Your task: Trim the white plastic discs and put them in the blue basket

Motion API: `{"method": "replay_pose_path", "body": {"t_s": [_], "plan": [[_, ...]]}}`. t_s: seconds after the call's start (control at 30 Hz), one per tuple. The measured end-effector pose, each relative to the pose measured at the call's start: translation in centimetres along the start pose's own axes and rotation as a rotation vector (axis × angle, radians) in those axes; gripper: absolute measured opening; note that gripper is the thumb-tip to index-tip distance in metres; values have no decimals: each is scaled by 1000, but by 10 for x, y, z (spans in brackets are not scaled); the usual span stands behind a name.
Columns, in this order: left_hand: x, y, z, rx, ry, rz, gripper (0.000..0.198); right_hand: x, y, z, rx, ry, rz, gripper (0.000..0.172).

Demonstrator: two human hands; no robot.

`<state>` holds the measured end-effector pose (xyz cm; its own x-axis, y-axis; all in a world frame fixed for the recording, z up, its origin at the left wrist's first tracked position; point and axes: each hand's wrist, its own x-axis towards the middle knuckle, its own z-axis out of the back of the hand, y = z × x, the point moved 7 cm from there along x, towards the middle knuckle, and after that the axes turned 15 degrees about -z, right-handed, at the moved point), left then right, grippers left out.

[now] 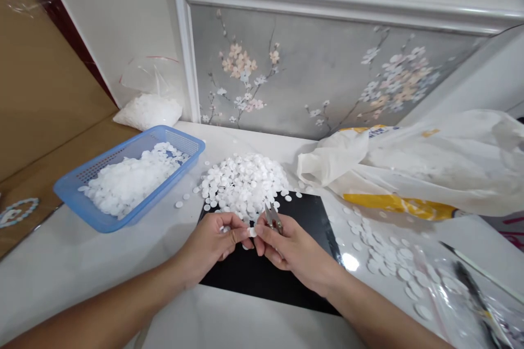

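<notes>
Both hands meet over a black mat [282,281]. Between the fingertips is a small white disc [252,232], pinched by my left hand [216,237]. My right hand [290,245] is closed, its thumb and forefinger at the disc's right edge. A pair of small metal snips [273,219] is tucked in that same hand, blades pointing up and away. Just beyond the fingers, a heap of white discs [243,180] spreads over the mat's far edge and the white table. Some fingers of my left hand are curled under and partly hidden.
At the left stands a blue basket [164,196] of white pieces, with a clear bag [149,112] of white pieces behind. A large white plastic bag [429,158] lies at the right. Loose discs [385,251] and a black-handled tool [470,283] lie right. A framed flower panel [295,65] stands behind.
</notes>
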<state>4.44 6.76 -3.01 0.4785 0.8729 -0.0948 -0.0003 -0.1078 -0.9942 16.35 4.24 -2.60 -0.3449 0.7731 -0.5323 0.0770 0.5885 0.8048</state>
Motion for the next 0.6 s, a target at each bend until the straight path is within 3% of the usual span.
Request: {"method": "replay_pose_path", "body": {"t_s": [0.27, 0.6], "plan": [[-2, -8, 0, -126, -52, 37, 20, 2, -1, 4, 21, 15, -6, 29], [-6, -6, -8, -72, 23, 64, 26, 1, -1, 4, -7, -14, -7, 31]]}}
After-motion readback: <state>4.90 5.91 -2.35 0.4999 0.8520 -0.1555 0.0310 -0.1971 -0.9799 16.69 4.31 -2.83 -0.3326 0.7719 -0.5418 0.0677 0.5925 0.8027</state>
